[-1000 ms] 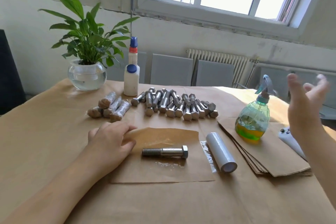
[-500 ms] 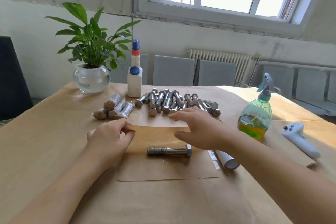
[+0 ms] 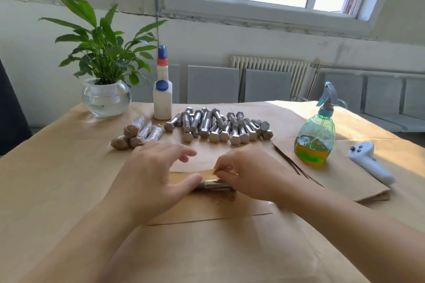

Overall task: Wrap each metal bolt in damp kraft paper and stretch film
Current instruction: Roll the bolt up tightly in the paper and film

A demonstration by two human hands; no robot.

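left hand (image 3: 150, 181) on kraft sheet (image 3: 207, 210) | right hand (image 3: 247, 176) pinches sheet edge over bolt (image 3: 215, 185)

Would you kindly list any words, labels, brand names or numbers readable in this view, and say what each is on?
None can be read.
White glue bottle: no label showing.
Green spray bottle: no print visible.
White controller: buttons only, no readable marks.
Bolts: any head stamps are too small to read.

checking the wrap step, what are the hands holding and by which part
The right hand pinches the far edge of the kraft paper sheet, folded over the bolt. The left hand grips nothing.
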